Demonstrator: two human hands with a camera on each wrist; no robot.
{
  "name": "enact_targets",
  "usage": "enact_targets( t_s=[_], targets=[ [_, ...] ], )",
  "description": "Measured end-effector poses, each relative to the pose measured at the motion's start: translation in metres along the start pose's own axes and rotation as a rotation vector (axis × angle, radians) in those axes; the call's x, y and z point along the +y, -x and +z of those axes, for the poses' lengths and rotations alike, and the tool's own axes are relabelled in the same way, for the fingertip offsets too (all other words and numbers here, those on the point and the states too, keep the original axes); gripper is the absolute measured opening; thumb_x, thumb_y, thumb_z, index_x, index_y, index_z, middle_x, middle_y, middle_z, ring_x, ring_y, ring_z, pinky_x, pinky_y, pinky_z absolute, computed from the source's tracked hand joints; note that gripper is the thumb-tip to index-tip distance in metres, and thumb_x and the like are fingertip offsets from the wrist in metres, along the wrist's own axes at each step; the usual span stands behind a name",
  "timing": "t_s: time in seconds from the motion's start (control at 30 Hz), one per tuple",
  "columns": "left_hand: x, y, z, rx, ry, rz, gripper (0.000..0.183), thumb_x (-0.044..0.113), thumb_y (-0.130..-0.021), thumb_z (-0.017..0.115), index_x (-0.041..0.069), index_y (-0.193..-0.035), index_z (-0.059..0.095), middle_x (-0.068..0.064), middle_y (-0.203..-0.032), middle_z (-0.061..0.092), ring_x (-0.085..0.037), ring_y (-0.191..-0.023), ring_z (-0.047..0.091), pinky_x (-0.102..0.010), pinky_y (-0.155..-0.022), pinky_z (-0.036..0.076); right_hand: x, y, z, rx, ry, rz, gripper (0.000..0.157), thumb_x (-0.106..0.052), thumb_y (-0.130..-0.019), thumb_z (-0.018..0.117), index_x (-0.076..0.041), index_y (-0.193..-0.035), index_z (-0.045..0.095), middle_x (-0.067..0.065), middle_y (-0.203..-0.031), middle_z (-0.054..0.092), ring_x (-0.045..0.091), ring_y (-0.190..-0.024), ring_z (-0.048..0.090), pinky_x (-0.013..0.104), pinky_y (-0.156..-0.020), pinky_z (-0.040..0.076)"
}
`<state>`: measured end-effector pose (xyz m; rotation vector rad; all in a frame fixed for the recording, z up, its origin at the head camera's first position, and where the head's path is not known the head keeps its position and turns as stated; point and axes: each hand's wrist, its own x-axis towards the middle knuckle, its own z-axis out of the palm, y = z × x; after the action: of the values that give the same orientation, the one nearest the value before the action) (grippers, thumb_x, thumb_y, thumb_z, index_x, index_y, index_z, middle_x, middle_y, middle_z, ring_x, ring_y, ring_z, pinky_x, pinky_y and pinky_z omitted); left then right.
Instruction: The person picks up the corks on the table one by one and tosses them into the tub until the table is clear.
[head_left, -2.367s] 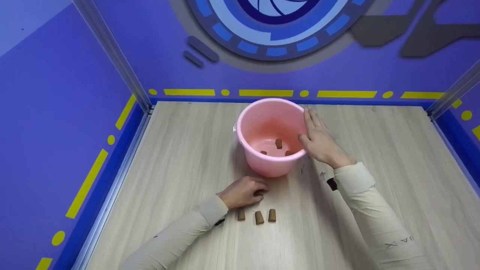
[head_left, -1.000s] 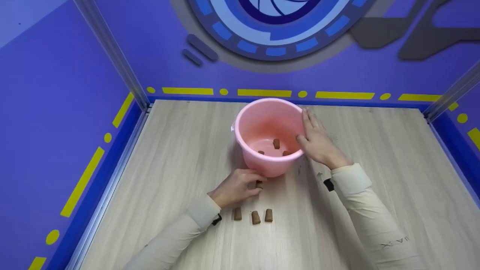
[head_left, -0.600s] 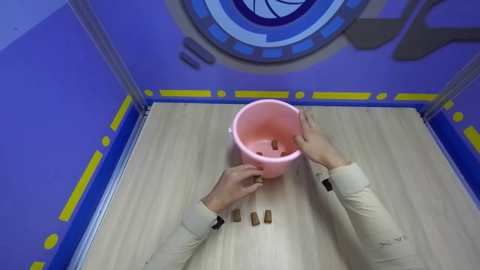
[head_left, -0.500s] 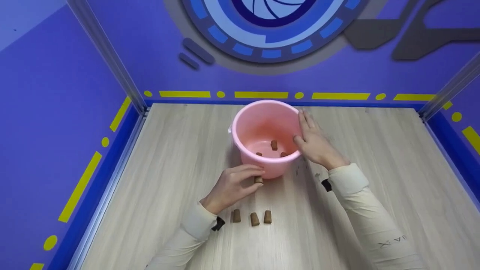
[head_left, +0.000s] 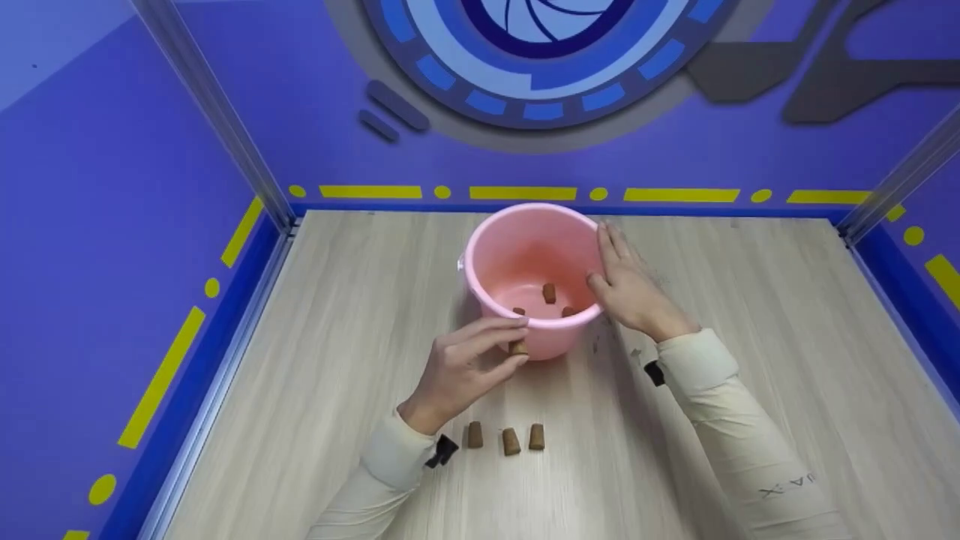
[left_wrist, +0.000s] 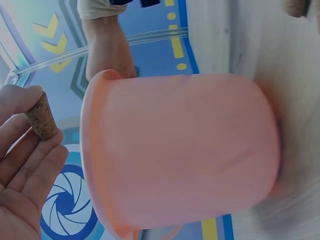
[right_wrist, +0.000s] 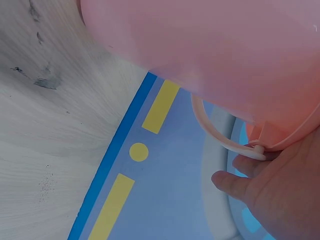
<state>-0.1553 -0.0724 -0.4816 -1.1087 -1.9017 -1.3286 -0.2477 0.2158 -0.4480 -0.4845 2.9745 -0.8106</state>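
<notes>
A pink bucket stands on the wooden tabletop. At its near side, my left hand pinches a tapered cork between thumb and fingertips, just below rim height and outside the wall. In the left wrist view the cork shows beside the rim. My right hand holds the bucket's right rim, its thumb over the inner edge and its fingers along the outside. Inside the bucket lie corks, one in full view and two partly hidden by the near rim. Three corks lie in front on the table.
The bucket's handle hangs on the outside, close to the right hand. Blue panels with yellow dashes rise behind and at both sides of the tabletop. A metal post marks the back left corner.
My left hand has taken hold of a cork near the bucket's base and raised it along the near wall toward the rim. The right hand has stayed on the rim.
</notes>
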Motion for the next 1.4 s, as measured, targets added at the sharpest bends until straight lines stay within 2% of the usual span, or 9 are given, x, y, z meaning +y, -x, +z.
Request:
enact_targets(
  t_s=[0.07,0.37,0.57,0.67,0.8,1.03,1.13,1.23,1.4],
  targets=[
    [-0.001,-0.003,0.0,0.02,-0.01,-0.002,0.03,-0.003,-0.083,0.089,-0.003,-0.111,0.08,-0.012,-0.118,0.077,-0.018,-0.098,0.076,-0.032,-0.083,0.064,0.0,0.001,0.0,-0.001,0.005,-0.004,0.077,-0.027,-0.11,0.044,0.004,-0.168,0.003,0.022,-0.176,0.0,0.039,-0.162,-0.001,0.059,-0.129,0.006],
    [-0.012,-0.019,0.006,0.07,-0.075,-0.057,0.031,0.001,-0.084,0.089,-0.001,-0.114,0.08,-0.011,-0.117,0.078,-0.022,-0.11,0.075,-0.032,-0.103,0.056,0.001,0.003,-0.001,-0.008,-0.004,0.01,0.077,-0.027,-0.11,0.044,0.002,-0.168,0.002,0.021,-0.176,-0.002,0.038,-0.162,-0.002,0.059,-0.129,0.007],
    [-0.02,-0.027,0.008,0.077,-0.086,-0.09,0.032,0.002,-0.086,0.088,0.0,-0.117,0.079,-0.01,-0.119,0.078,-0.016,-0.096,0.076,-0.029,-0.084,0.063,0.001,0.002,-0.001,-0.005,0.004,0.007,0.077,-0.026,-0.11,0.044,0.004,-0.168,0.002,0.023,-0.176,-0.001,0.039,-0.162,-0.001,0.059,-0.129,0.006],
    [-0.025,-0.031,0.007,0.081,-0.084,-0.107,0.03,0.002,-0.087,0.087,-0.002,-0.116,0.08,-0.011,-0.12,0.077,-0.017,-0.099,0.076,-0.032,-0.076,0.064,0.002,0.002,0.0,-0.004,0.002,0.01,0.077,-0.026,-0.11,0.045,0.003,-0.168,0.002,0.023,-0.176,-0.001,0.04,-0.162,-0.001,0.06,-0.129,0.006],
    [-0.029,-0.034,0.007,0.08,-0.083,-0.122,0.028,0.003,-0.088,0.087,-0.003,-0.114,0.08,-0.01,-0.121,0.077,-0.02,-0.107,0.075,-0.035,-0.073,0.064,0.001,0.002,0.0,-0.005,-0.001,0.008,0.078,-0.027,-0.11,0.044,0.003,-0.168,0.002,0.023,-0.176,-0.002,0.04,-0.162,-0.001,0.06,-0.129,0.006],
    [-0.036,-0.038,0.007,0.058,-0.088,-0.172,0.032,0.004,-0.088,0.088,-0.002,-0.117,0.079,-0.011,-0.122,0.077,-0.017,-0.085,0.073,-0.031,-0.066,0.061,0.002,0.003,0.001,-0.005,-0.016,0.013,0.079,-0.03,-0.109,0.044,0.003,-0.168,0.001,0.022,-0.176,-0.002,0.039,-0.162,-0.002,0.058,-0.129,0.005],
    [-0.04,-0.04,0.006,0.066,-0.096,-0.188,0.032,0.004,-0.087,0.088,-0.002,-0.117,0.079,-0.011,-0.121,0.077,-0.018,-0.088,0.073,-0.03,-0.065,0.06,0.002,0.002,0.001,-0.005,-0.016,0.013,0.08,-0.031,-0.109,0.044,0.001,-0.168,0.001,0.021,-0.176,-0.003,0.038,-0.162,-0.002,0.058,-0.129,0.005],
    [-0.044,-0.04,0.006,0.078,-0.106,-0.191,0.032,0.004,-0.086,0.088,-0.002,-0.117,0.079,-0.011,-0.12,0.077,-0.02,-0.098,0.075,-0.028,-0.068,0.059,0.001,0.001,0.001,-0.004,-0.011,0.01,0.08,-0.031,-0.109,0.044,0.001,-0.168,0.001,0.021,-0.176,-0.002,0.039,-0.162,-0.001,0.059,-0.129,0.006],
    [-0.05,-0.042,0.007,0.087,-0.101,-0.177,0.032,0.002,-0.085,0.089,-0.003,-0.115,0.079,-0.012,-0.119,0.078,-0.023,-0.111,0.074,-0.029,-0.095,0.059,0.0,-0.001,0.001,0.0,-0.003,-0.006,0.079,-0.029,-0.109,0.044,0.004,-0.167,0.002,0.024,-0.176,0.0,0.041,-0.162,0.0,0.059,-0.129,0.005]
  ],
)
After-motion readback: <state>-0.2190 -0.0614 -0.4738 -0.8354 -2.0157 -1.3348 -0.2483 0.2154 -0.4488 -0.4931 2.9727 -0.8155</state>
